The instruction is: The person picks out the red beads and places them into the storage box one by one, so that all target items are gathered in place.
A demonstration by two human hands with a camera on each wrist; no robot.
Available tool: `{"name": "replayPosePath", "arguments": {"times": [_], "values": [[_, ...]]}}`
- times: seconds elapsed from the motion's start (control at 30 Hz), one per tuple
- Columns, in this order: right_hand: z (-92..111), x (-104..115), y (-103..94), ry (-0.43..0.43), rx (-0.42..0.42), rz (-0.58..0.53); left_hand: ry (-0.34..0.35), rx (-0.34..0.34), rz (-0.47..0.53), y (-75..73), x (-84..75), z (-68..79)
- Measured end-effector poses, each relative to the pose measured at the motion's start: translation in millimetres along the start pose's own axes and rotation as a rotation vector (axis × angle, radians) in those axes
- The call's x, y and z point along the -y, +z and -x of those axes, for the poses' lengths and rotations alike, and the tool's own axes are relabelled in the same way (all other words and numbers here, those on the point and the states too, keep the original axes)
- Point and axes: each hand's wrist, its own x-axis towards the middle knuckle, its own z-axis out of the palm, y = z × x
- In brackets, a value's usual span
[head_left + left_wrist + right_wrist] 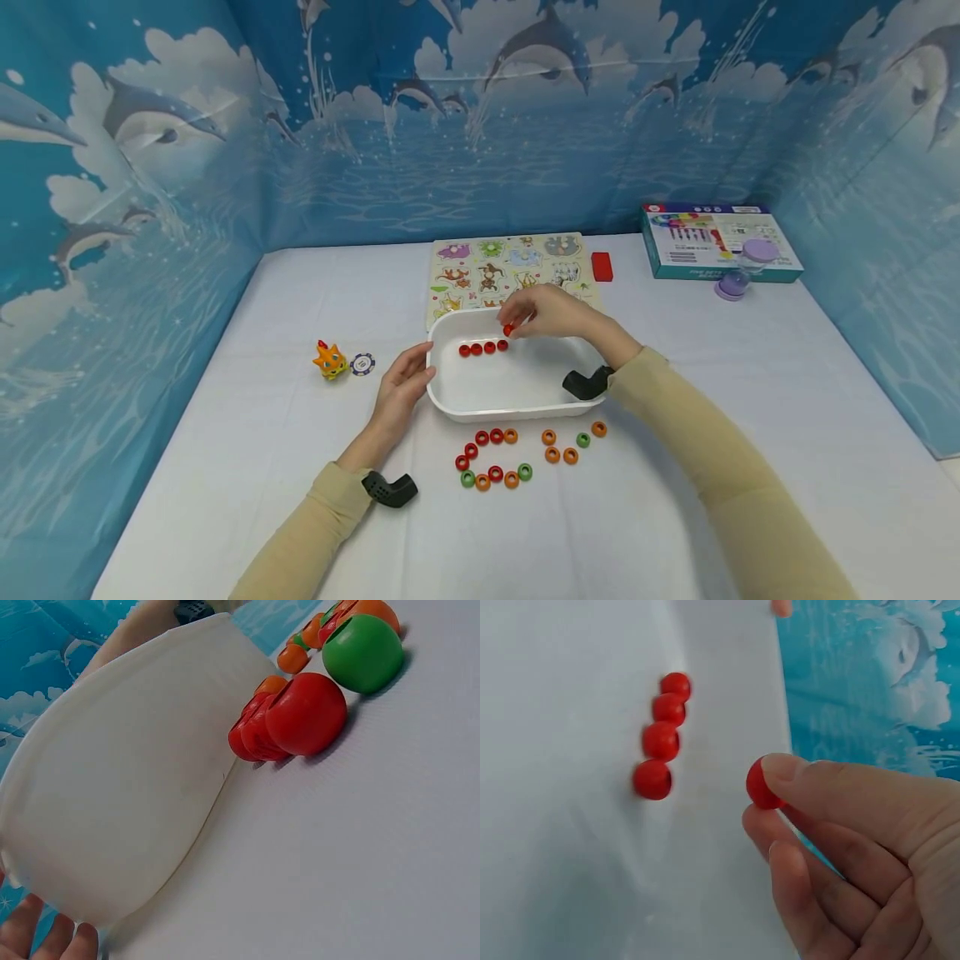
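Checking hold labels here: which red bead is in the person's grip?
The red bead pinched in the right hand; the other red beads are unheld: four rowed inside the white tray, the rest on the table.

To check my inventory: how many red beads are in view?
10 red beads: four in a row inside the white tray; one pinched by the right hand; five on the table: four in a curve, one between two orange beads. The hand could hide others.
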Motion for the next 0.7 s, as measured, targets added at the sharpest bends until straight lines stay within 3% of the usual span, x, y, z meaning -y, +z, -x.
{"name": "replayPosePath", "arguments": {"times": [0.27,0.53,0.7], "values": [[-9.7,-18.1,13.2,0.138,0.043,0.055,-0.006,-0.001,-0.01,0.7,-2.1,0.5],[-10.9,-21.9,20.4,0.159,0.06,0.172,0.013,0.014,-0.059,8.2,-16.1,7.5],[-12.7,-22.9,23.2,0.138,0.068,0.202,0.01,0.007,-0.062,8.2,-16.1,7.1]]}}
